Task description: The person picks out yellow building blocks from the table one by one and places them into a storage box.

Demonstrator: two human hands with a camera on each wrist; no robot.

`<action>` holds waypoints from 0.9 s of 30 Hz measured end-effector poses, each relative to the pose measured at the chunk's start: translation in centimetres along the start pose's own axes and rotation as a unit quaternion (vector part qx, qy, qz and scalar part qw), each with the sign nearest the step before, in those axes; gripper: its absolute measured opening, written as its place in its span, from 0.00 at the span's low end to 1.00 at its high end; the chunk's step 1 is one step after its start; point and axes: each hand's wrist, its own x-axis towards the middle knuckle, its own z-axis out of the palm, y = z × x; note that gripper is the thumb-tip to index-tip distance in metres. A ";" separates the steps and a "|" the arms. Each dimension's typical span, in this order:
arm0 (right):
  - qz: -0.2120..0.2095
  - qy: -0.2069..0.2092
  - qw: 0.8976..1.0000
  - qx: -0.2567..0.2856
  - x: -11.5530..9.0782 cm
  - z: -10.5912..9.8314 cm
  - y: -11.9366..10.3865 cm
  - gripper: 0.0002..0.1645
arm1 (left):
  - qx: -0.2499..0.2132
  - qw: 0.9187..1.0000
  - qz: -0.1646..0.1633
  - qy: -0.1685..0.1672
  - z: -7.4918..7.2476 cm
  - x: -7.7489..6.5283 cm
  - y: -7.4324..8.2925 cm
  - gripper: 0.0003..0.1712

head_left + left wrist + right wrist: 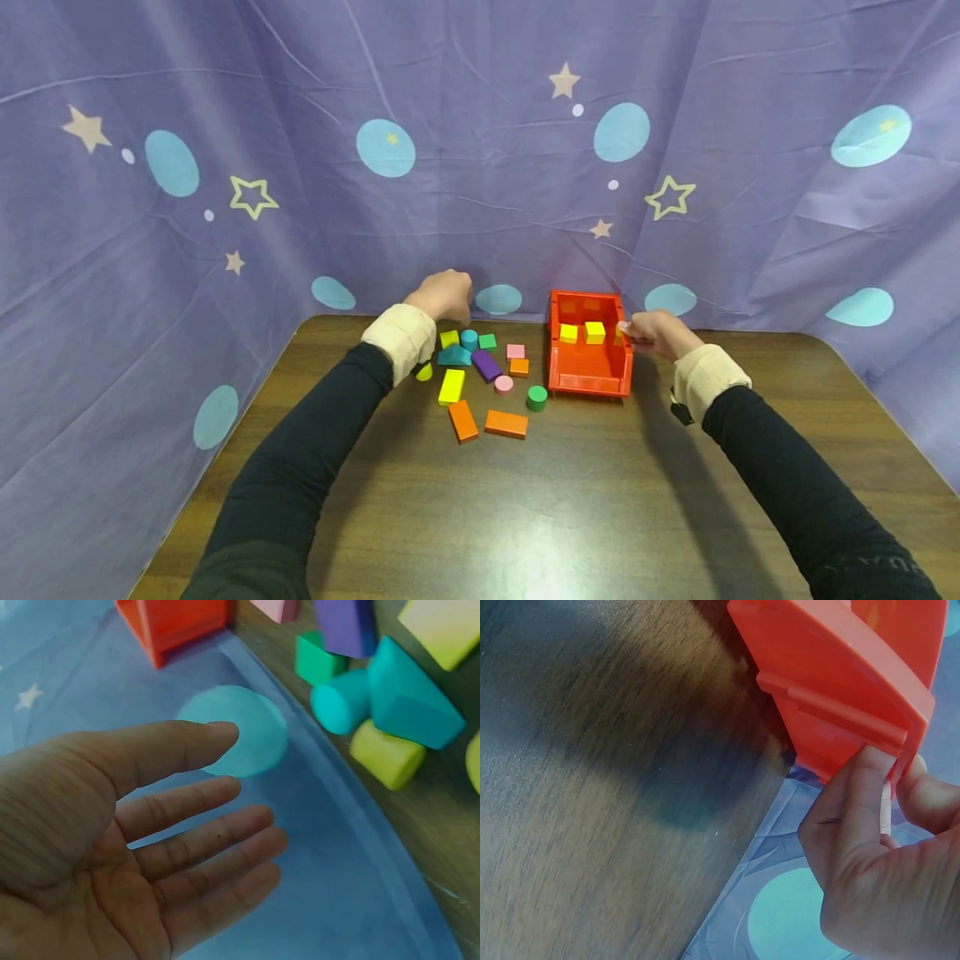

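Observation:
A red plastic bin (588, 386) stands at the back of the table, with a few yellow cubes (594, 333) inside. My right hand (663, 333) pinches its right side wall at the far end, thumb and fingertips on either side of the wall in the right wrist view. Above the back edge of the table, my left hand (442, 295) hovers with relaxed fingers and an empty palm (97, 862). Below it lie a yellow cylinder (386, 754), a teal triangular block (412, 697), a teal cylinder (469, 339) and a green block (487, 342).
Left of the bin lie a purple block (487, 366), a long yellow block (452, 387), orange blocks (506, 423), pink pieces (503, 384) and a green cylinder (537, 398). A purple-blue curtain (480, 183) hangs right behind the wooden table (600, 500).

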 end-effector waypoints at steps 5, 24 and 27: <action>0.010 0.012 1.000 -0.015 -0.3 0.2 -0.4 0.17 | 0.001 1.000 -0.007 -0.027 0.6 0.2 -1.2 0.05; 0.027 0.037 0.999 -0.026 -2.3 1.2 -1.6 0.23 | -0.037 0.997 0.006 -0.063 3.5 1.5 -3.8 0.16; 0.027 0.039 0.999 -0.021 -2.4 1.2 -1.6 0.22 | -0.042 0.997 0.011 -0.070 3.8 1.6 -3.7 0.18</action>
